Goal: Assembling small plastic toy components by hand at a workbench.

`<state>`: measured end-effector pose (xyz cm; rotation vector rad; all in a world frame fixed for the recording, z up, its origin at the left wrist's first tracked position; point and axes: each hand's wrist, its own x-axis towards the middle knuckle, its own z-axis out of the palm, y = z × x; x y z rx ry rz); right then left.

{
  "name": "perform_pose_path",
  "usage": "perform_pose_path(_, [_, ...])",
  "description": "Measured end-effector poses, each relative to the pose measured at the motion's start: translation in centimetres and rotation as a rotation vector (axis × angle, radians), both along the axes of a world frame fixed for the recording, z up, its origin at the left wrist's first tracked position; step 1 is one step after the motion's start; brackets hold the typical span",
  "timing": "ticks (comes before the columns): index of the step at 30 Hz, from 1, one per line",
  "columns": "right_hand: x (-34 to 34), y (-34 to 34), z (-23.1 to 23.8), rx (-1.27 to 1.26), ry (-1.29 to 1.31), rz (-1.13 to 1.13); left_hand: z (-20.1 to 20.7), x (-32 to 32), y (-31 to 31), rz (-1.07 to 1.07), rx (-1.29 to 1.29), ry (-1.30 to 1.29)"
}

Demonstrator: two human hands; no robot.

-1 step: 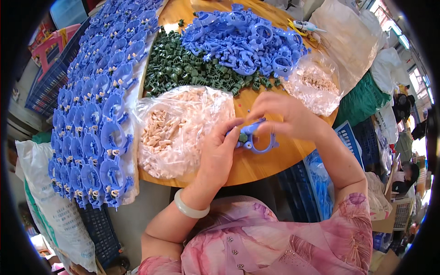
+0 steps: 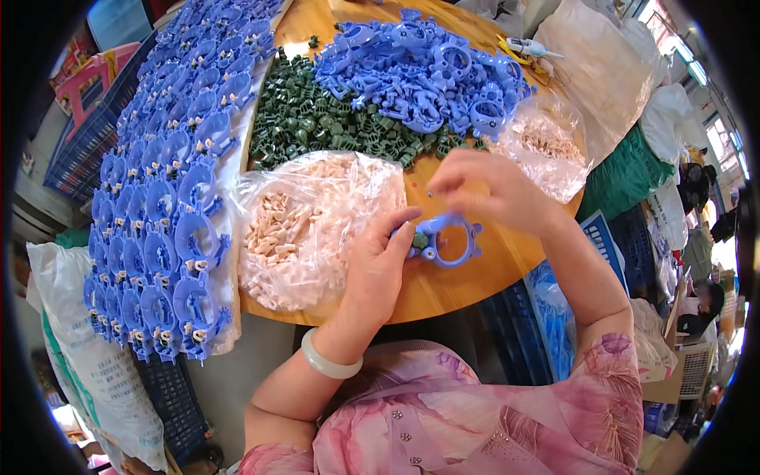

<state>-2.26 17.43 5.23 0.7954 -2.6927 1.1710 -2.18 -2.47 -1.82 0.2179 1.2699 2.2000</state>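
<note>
My left hand (image 2: 380,257) is closed on a blue plastic ring-shaped toy part (image 2: 451,240), pinching its left end between thumb and fingers. A dark green piece (image 2: 425,238) is set in that end beside the thumb. The open ring points right, over the wooden table. My right hand (image 2: 491,190) hovers just above and right of the ring, apart from it. Its fingers are bent and slightly blurred, with no object visible in them. Close to its fingertips, a tiny dark blue bit (image 2: 430,194) shows against the table.
Beyond my hands lie piles of dark green pieces (image 2: 332,119) and blue parts (image 2: 412,71). Clear bags of small cream pieces stand left (image 2: 281,229) and right (image 2: 546,142). Rows of assembled blue parts (image 2: 194,237) cover a board at left. A white-handled tool (image 2: 530,46) lies far right.
My right hand has lifted up and away from the blue part, uncovering its ring. The ring has turned slightly to show its full opening. My left hand keeps its hold.
</note>
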Motion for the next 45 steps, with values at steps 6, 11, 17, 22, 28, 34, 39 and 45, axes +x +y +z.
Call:
perform_pose_path(6, [-6.6,0.8,-0.9,0.206,0.24,-0.46,0.6,0.2,-0.4,-0.016,-0.002,0.052])
perform_pose_path(11, [-8.9,1.7,-2.0,0.289,0.178,-0.418,0.1,0.3,-0.2,-0.023,0.01,0.025])
perform_pose_path(17, [-4.8,1.8,0.3,-0.635,-0.32,-0.41,0.1,0.3,-0.4,-0.019,0.038,-0.006])
perform_pose_path(22, [1.0,1.1,1.4,-0.666,-0.388,-0.357,0.5,0.1,-0.1,0.015,0.09,-0.057])
perform_pose_path(28, [6.3,-2.0,-0.7,-0.56,-0.223,-0.281,-0.1,-0.3,0.2,0.04,0.063,-0.026])
perform_pose_path(34, [7.2,-3.7,-2.1,-0.075,0.01,-0.254,-0.1,-0.1,0.2,0.032,0.071,-0.023])
perform_pose_path(39, [7.2,-3.7,-2.9,-0.03,0.103,-0.24,0.0,0.2,0.2,0.045,0.087,-0.037])
perform_pose_path(45, [7.1,-5.0,-2.3,-0.408,-0.223,-0.397,-0.2,0.0,0.3,0.082,0.053,-0.019])
